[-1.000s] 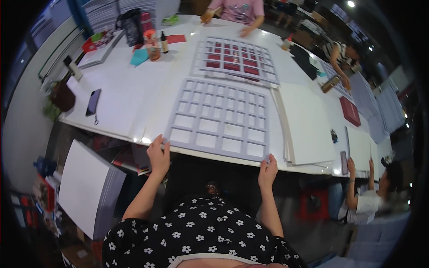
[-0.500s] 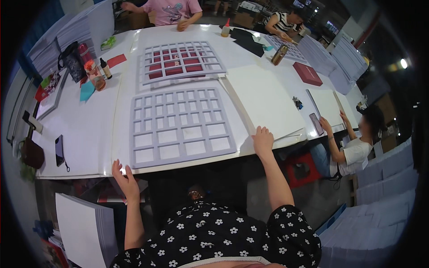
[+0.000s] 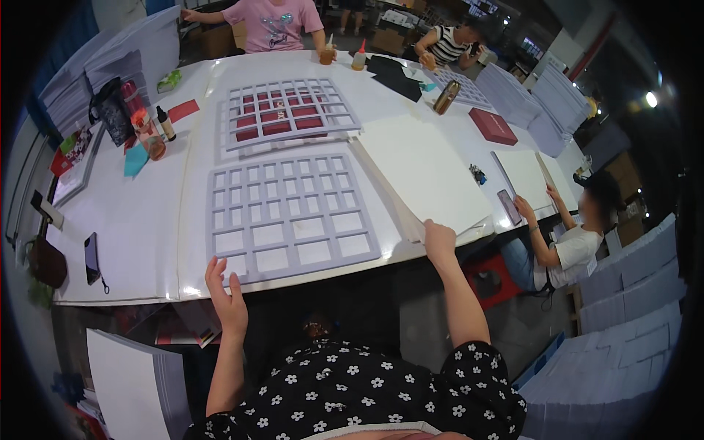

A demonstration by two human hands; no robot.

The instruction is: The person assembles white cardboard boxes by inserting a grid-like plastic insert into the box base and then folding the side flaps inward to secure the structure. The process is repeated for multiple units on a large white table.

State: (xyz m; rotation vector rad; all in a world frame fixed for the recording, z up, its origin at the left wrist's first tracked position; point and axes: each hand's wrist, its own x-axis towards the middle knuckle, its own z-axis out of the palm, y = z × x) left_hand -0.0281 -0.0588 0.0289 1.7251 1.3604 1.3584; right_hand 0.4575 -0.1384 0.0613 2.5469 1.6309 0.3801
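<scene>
A pale grey grid frame [image 3: 293,226] with small openings at the far part and larger ones at the near part lies flat before me. At its near left corner is my left hand [image 3: 229,297], fingers apart and holding nothing. To the right of the frame lies a pile of large white boards [image 3: 425,176], the top one slightly askew. My right hand [image 3: 440,243] is closed on the near left corner of the top white board, its fingertips partly hidden.
A second grid frame [image 3: 290,110] rests over dark red pieces farther back. Bottles [image 3: 150,136], a phone [image 3: 91,258] and a dark red box [image 3: 493,126] are on the table. Co-workers sit or stand at the far side and right. Board stacks [image 3: 139,381] stand around.
My left hand has moved right, to the frame's corner. The fingers of my right hand, stretched over the white board before, are now curled in at its corner. The view has shifted slightly.
</scene>
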